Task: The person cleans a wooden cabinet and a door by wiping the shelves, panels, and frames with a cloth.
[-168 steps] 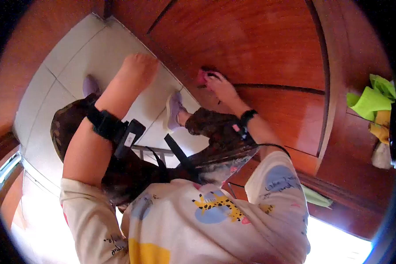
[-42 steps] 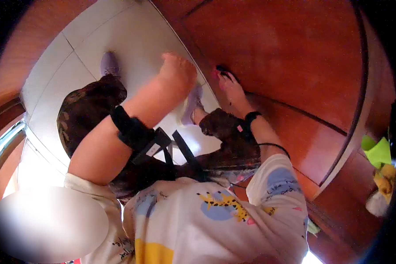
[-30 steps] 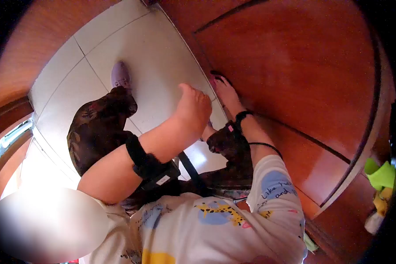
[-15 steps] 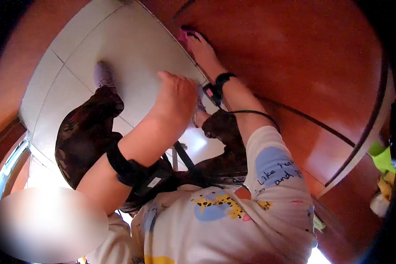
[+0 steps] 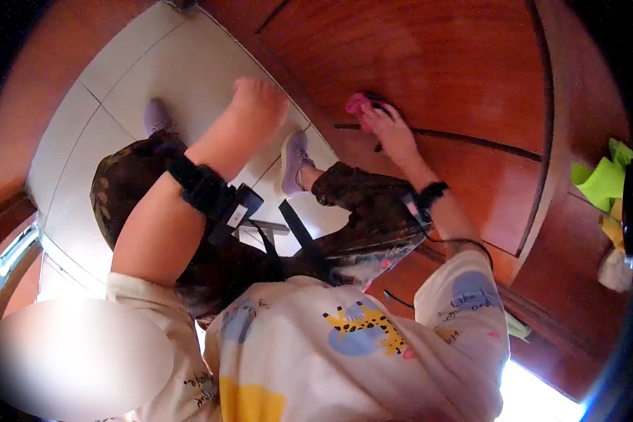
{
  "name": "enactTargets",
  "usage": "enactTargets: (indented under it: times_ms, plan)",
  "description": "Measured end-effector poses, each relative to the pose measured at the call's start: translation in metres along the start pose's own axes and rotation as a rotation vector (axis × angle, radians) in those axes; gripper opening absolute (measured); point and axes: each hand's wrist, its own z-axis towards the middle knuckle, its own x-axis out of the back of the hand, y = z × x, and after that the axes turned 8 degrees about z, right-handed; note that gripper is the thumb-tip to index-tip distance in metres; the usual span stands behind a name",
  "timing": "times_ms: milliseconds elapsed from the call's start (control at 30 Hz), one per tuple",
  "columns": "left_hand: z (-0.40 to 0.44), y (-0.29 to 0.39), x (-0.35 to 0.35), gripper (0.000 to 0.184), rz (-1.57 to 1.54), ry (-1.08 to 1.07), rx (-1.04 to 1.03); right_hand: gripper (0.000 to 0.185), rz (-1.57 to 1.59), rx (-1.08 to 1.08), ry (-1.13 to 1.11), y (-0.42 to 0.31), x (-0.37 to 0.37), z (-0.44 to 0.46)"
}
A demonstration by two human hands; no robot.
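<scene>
My right hand point(image 5: 392, 132) presses a pink cloth point(image 5: 356, 105) against the reddish-brown wooden cabinet front point(image 5: 436, 70), its fingers closed over the cloth. Just below the hand, a dark gap runs between two panels. My left hand point(image 5: 259, 109) hangs in the air above the pale floor, curled into a loose fist. Nothing shows in it, though the palm side is hidden. Both wrists or forearms carry black straps with small devices.
Pale floor tiles point(image 5: 190, 77) lie under my feet in light purple shoes point(image 5: 296, 158). A bright green thing point(image 5: 603, 181) and a whitish fluffy thing point(image 5: 615, 271) are at the far right. Another wooden surface point(image 5: 46, 91) stands on the left.
My right hand and the pink cloth have moved right and down in view, from the panel's bottom edge higher onto the wood. My left hand has shifted slightly up and left.
</scene>
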Motion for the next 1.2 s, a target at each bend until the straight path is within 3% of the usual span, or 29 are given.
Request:
enactTargets:
  times_ms: [33, 100, 200, 267, 333, 400, 533, 600, 700, 833, 900, 933, 1033, 1100, 1167, 1200]
  plan:
    - [0.005, -0.004, 0.001, 0.016, 0.001, -0.001, 0.003, 0.059, -0.114, -0.016, 0.009, 0.003, 0.025, -0.012]
    - [0.014, -0.010, 0.013, 0.019, -0.105, -0.348, -0.040, 0.063, -0.203, -0.157, 0.022, 0.009, 0.074, -0.039]
    - [0.006, -0.008, -0.014, 0.023, -0.052, -0.147, -0.068, 0.065, -0.290, -0.353, 0.090, 0.028, 0.108, -0.082]
    - [-0.001, -0.013, -0.012, 0.028, -0.066, -0.083, -0.091, 0.067, -0.308, -0.477, 0.416, 0.038, 0.123, -0.108]
    - [0.000, -0.016, -0.010, 0.032, -0.082, -0.013, -0.111, 0.067, -0.317, -0.561, 0.452, 0.043, 0.139, -0.121]
    - [0.002, -0.016, -0.007, 0.015, -0.094, 0.001, -0.042, 0.064, -0.313, -0.631, 0.497, 0.046, 0.153, -0.127]
    - [0.001, -0.024, -0.005, 0.017, -0.106, -0.138, -0.005, 0.062, -0.343, -0.683, 0.615, 0.045, 0.167, -0.119]
    - [-0.010, -0.023, -0.008, 0.016, -0.094, 0.127, 0.018, 0.059, -0.299, -0.726, 0.673, 0.039, 0.166, -0.111]
    - [0.000, -0.026, 0.006, 0.018, -0.176, -0.029, -0.004, 0.058, -0.282, -0.692, 0.578, 0.041, 0.167, -0.116]
    - [0.012, -0.021, 0.036, 0.021, -0.164, -0.085, -0.009, 0.056, -0.279, -0.601, 0.531, 0.046, 0.163, -0.132]
    - [0.029, -0.023, 0.044, 0.034, -0.124, -0.371, -0.047, 0.054, -0.412, -0.631, 0.126, 0.037, 0.159, -0.126]
    - [0.033, -0.020, 0.055, 0.034, -0.092, -0.325, -0.040, 0.054, -0.413, -0.517, 0.206, 0.047, 0.139, -0.132]
    - [0.028, -0.007, 0.060, 0.040, -0.563, -0.327, 0.260, 0.058, -0.384, -0.565, 0.113, 0.042, 0.112, -0.123]
    - [0.036, -0.002, 0.044, 0.033, -0.378, -0.334, 0.201, 0.059, -0.199, -0.504, 0.200, 0.031, 0.109, -0.119]
    - [0.029, -0.002, 0.041, 0.027, -0.245, -0.125, 0.069, 0.057, -0.151, -0.474, 0.144, 0.024, 0.116, -0.107]
    - [0.028, -0.005, 0.033, 0.027, -0.240, -0.142, 0.065, 0.057, -0.160, -0.489, 0.164, 0.021, 0.119, -0.101]
